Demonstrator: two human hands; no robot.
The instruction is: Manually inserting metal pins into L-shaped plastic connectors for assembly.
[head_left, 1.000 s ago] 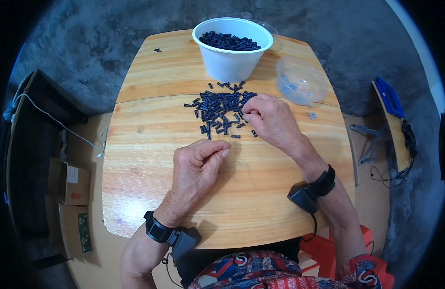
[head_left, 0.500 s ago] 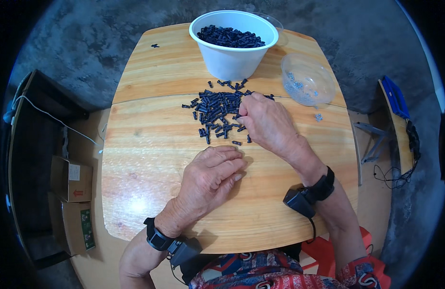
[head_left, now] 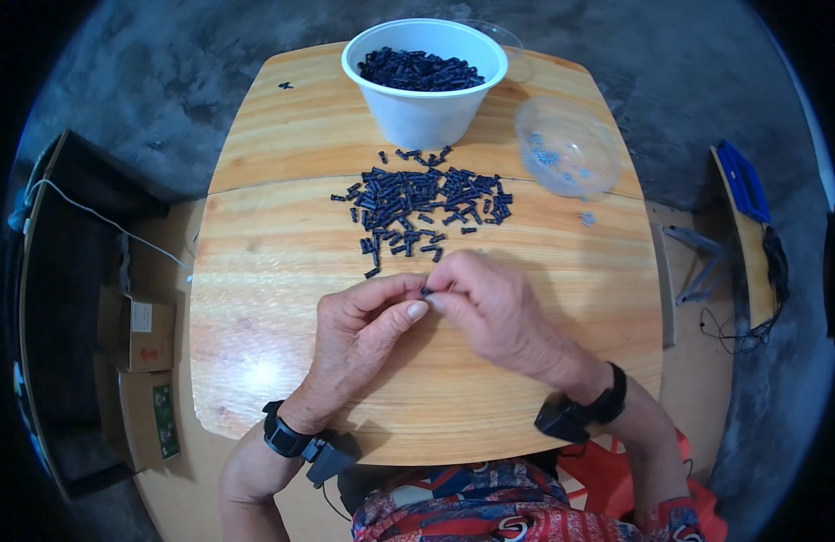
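Near the middle of the table, my left hand and my right hand meet at their fingertips. Between them a tiny bit of a small black cylindrical part shows, pinched by thumb and forefinger from both sides. Most of that part is hidden by the fingers. Just beyond my hands lies a loose pile of similar black parts, short and peg-like with a wider end.
A white bucket full of black parts stands behind the pile. To its right is a clear round bowl with small silvery pieces. A little silvery cluster lies by the bowl. Cardboard boxes are on the floor at left.
My right hand has come from the pile toward me to meet my left hand, bringing a black part. The left hand's fingers have lifted from the table into a pinch.
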